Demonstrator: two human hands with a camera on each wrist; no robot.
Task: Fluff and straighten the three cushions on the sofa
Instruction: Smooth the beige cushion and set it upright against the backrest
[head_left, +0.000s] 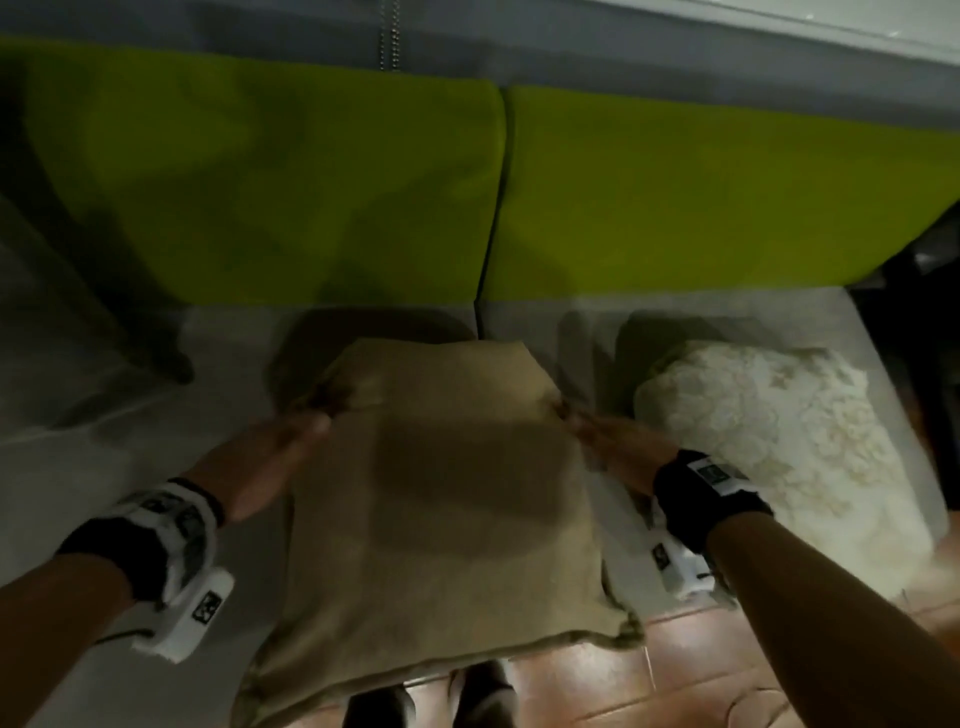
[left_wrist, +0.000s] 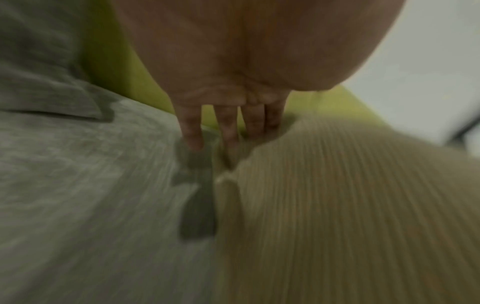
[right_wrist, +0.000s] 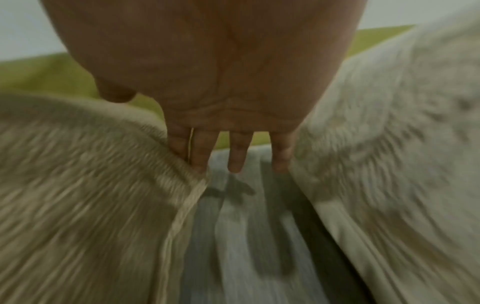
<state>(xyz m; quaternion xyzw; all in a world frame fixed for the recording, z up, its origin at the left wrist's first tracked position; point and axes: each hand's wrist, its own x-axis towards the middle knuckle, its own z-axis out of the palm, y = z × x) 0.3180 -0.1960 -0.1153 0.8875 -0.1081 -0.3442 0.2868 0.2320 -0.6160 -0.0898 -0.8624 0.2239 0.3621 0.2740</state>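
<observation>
A tan ribbed cushion (head_left: 441, 499) lies flat on the sofa seat (head_left: 130, 447), its near edge hanging over the front. My left hand (head_left: 275, 447) presses its left side with straight fingers (left_wrist: 228, 131), and the fabric dents there. On the opposite side my right hand (head_left: 613, 441) pushes in with straight fingers (right_wrist: 202, 152). The tan cushion (left_wrist: 350, 205) fills the right of the left wrist view and the cushion (right_wrist: 78, 195) fills the left of the right wrist view. A cream patterned cushion (head_left: 769, 431) lies to the right, close to my right wrist, and the cream cushion (right_wrist: 402, 144) shows beside my little finger.
Two lime-green back cushions (head_left: 270, 176) stand upright behind the grey seat. A dark shape (head_left: 156, 358) sits at the left of the seat. Brown floor tiles (head_left: 675, 675) and my feet (head_left: 431, 696) show below the sofa's front edge.
</observation>
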